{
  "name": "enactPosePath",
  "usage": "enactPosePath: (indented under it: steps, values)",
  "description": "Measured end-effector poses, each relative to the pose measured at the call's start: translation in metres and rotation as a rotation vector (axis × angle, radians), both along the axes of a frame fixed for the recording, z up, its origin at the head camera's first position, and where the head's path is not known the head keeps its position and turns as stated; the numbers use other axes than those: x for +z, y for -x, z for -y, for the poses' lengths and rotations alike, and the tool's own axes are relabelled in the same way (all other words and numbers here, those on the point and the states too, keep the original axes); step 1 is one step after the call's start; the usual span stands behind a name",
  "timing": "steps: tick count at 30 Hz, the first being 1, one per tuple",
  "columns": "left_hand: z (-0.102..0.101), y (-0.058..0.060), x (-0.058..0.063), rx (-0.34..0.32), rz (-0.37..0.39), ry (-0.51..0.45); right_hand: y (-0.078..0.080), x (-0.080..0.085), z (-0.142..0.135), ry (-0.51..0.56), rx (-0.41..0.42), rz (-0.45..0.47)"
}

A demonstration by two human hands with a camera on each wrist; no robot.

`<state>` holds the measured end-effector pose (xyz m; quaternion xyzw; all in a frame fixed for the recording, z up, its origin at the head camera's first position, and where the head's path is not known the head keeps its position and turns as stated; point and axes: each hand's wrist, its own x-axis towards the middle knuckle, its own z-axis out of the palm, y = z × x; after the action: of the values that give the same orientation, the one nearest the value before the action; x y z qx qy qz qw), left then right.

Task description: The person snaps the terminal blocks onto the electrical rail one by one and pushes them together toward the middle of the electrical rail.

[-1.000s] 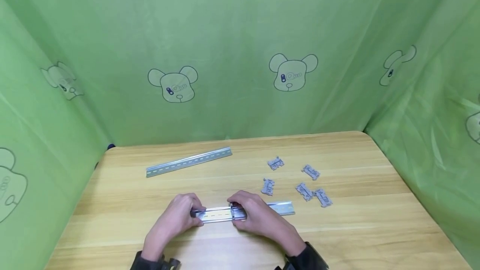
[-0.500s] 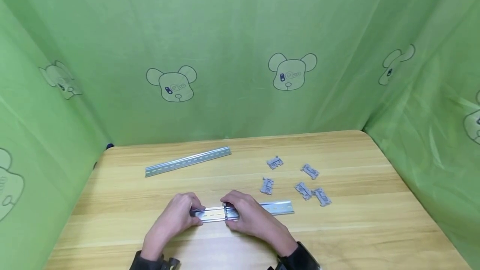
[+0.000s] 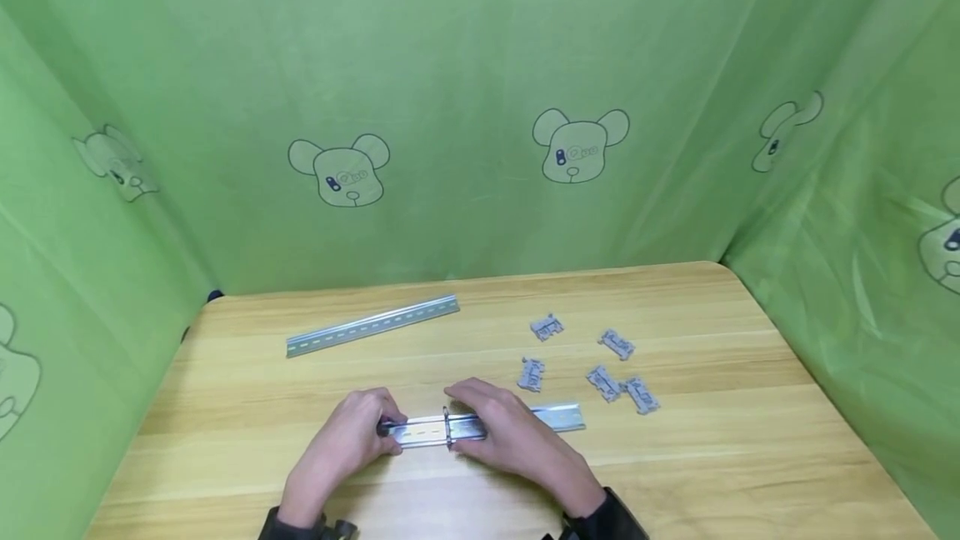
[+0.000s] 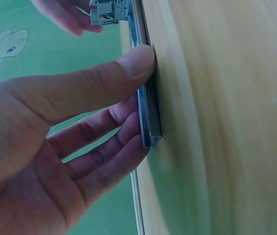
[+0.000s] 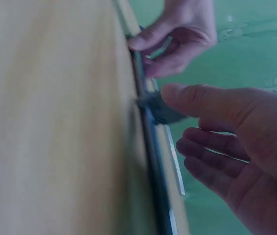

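Note:
A slotted metal DIN rail [image 3: 420, 432] lies crosswise near the front of the table. My left hand [image 3: 360, 430] pinches its left end, thumb on the near edge and fingers on the far edge, as the left wrist view shows. A thin grey terminal block [image 3: 447, 427] stands upright across the rail, also visible as a grey block [image 4: 110, 12] in the left wrist view. My right hand [image 3: 510, 432] is around it with fingers spread. The index finger is a little off its top, and the thumb [image 5: 175, 95] overlaps it in the right wrist view.
A second DIN rail [image 3: 372, 326] lies slanted at the back left. Several loose grey terminal blocks [image 3: 532, 374] lie flat on the table [image 3: 712, 457], right of centre. Green curtains [image 3: 465, 215] stand behind and on both sides.
The terminal block has slid left along the rail with my right hand. My right fingers have then loosened and spread from it. My left hand has kept its grip on the rail.

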<state>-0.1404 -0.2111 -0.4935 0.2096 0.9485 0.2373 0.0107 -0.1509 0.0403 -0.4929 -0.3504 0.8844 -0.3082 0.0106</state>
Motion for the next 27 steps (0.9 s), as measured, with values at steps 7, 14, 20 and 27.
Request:
enactPosePath:
  steps: [7, 14, 20, 27]
  values:
    - [0.0, 0.0, -0.002, -0.004, -0.004, -0.011, 0.008, 0.014, -0.035, 0.017, -0.045, -0.035]
    - [0.003, 0.001, -0.002, -0.004, 0.0, -0.011, 0.024, 0.015, -0.074, 0.041, -0.161, -0.104]
    - [0.004, 0.0, -0.001, -0.007, 0.008, -0.012, 0.033, 0.01, -0.09, 0.047, -0.243, -0.095]
    - [0.003, 0.0, -0.001, -0.001, 0.021, -0.019, 0.041, -0.005, -0.087, -0.019, -0.288, -0.049]
